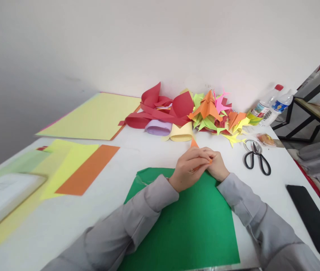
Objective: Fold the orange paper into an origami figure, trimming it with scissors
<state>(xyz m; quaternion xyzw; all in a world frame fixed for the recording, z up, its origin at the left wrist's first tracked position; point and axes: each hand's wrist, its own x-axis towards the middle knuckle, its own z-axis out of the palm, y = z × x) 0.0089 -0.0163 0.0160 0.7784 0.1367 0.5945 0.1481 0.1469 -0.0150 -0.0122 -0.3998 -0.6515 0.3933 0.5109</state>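
Orange paper is pinched in both my left hand and right hand, over the far part of the green sheet. I judge it light, thin, easily creased: best held lightly by its edges, sparing the pointed tip.

Bright orange is seen on the paper in the fingers, and solid green is spread below them by the mat. Past them, deep red curls, a lilac roll and a cream roll are bunched beside folded shapes done in orange, lime, yellow and hot pink. Left of the fingers, the strips are coloured orange, yellow and pale green, tbh. To the right, scissor handles and a slab are finished in black. White is shown by the surface.
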